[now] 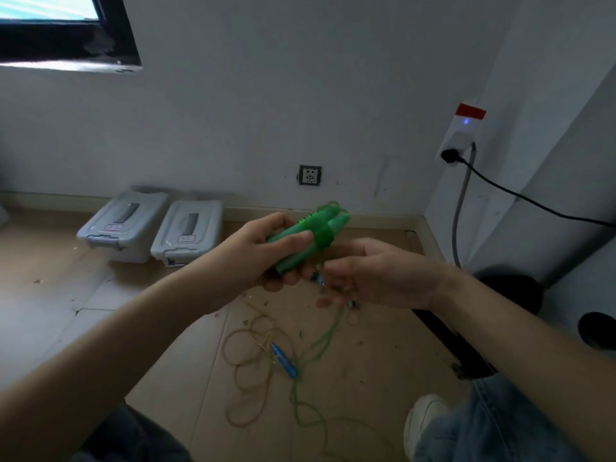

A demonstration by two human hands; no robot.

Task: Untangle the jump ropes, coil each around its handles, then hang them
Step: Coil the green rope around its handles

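Two translucent green plastic jump-rope handles (306, 240) lie side by side in the left hand (266, 251), fingers wrapped round their lower halves, thumb on top. A few turns of thin green rope cord (321, 235) already band the pair near the tips, with a small loop standing past the ends.

Only the head view is given. The right hand (370, 271) sits just beside and below the handles, fingers curled inward; the cord seems to pass through them, but motion blur hides whether they pinch it, so I cannot tell. From there the green cord trails down to the brown tiled floor (350, 378), where it lies loose and crosses a yellowish rope (246, 355) with a blue handle (283, 356).

Judged from this, coiling of the green rope is under way, with most of its length left. The next turn likely calls for drawing slack up clear of the yellow loops while keeping the handles clamped together.
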